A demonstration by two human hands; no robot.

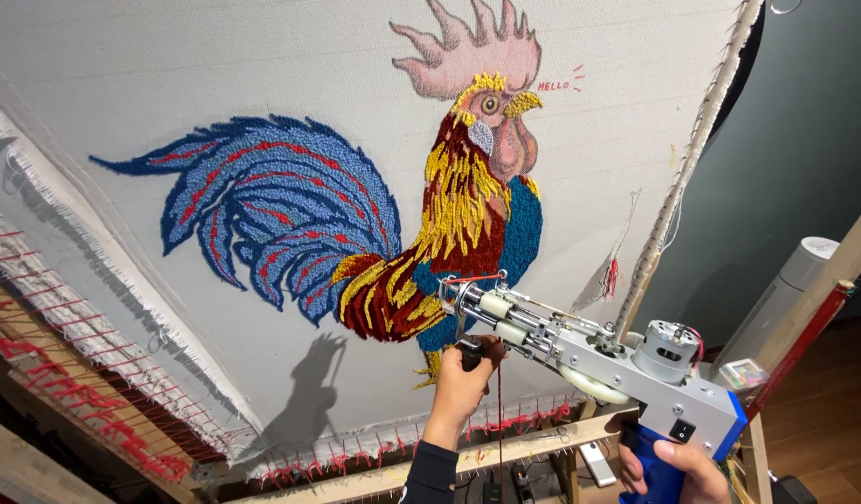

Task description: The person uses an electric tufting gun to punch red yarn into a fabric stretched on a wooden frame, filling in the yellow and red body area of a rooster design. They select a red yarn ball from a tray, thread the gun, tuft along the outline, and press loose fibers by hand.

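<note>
Gripping a tufting gun (589, 350) two-handed: left hand (463, 383) clenched on the front handle, right hand (668, 467) wrapped around the blue rear grip. Long axis running from lower right up-left, needle tip touching the stretched cloth (216, 65) at the rooster (449, 233) belly. Left hand nearer the cloth. Red yarn (499, 411) hanging below.

tufting gun (580, 350) pressing its tip against stretched white cloth (216, 75) bearing a tufted rooster (430, 215); left hand (463, 378) gripping the front handle, right hand (673, 467) clasping the blue rear grip; red yarn (499, 411) hanging below; wooden frame (505, 448) edging the cloth.
</note>
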